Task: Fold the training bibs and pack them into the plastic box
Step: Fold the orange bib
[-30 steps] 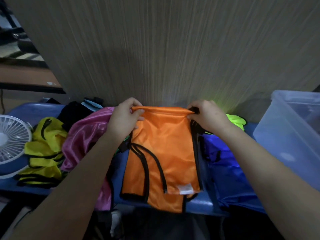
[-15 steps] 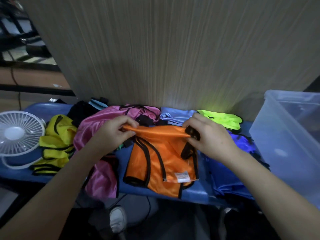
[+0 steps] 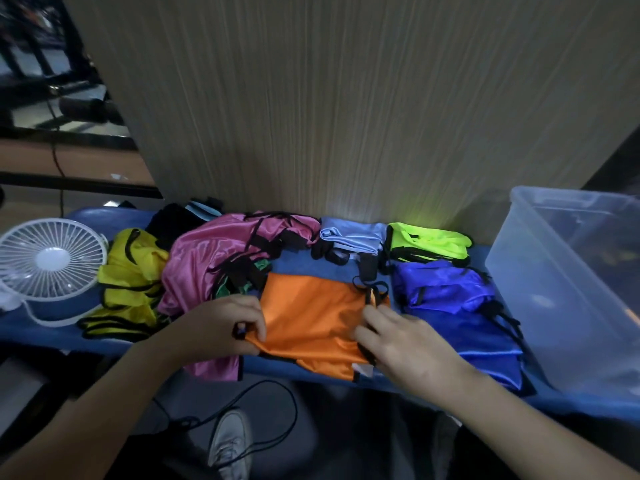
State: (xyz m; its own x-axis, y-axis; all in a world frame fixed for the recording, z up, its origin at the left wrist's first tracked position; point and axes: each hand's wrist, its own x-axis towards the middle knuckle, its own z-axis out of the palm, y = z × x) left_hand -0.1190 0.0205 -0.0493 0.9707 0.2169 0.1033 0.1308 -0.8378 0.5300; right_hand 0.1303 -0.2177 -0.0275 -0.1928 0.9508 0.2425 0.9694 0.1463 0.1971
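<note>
A blue table [image 3: 311, 268] is taken as landmark. At its right end a clear plastic box [image 3: 540, 271] stands. On its near middle an orange bib [image 3: 311, 313] is laid folded. The bib's near left edge is pinched by the left hand [image 3: 221, 327]; its right edge is pinched by the right hand [image 3: 401, 344].
</note>
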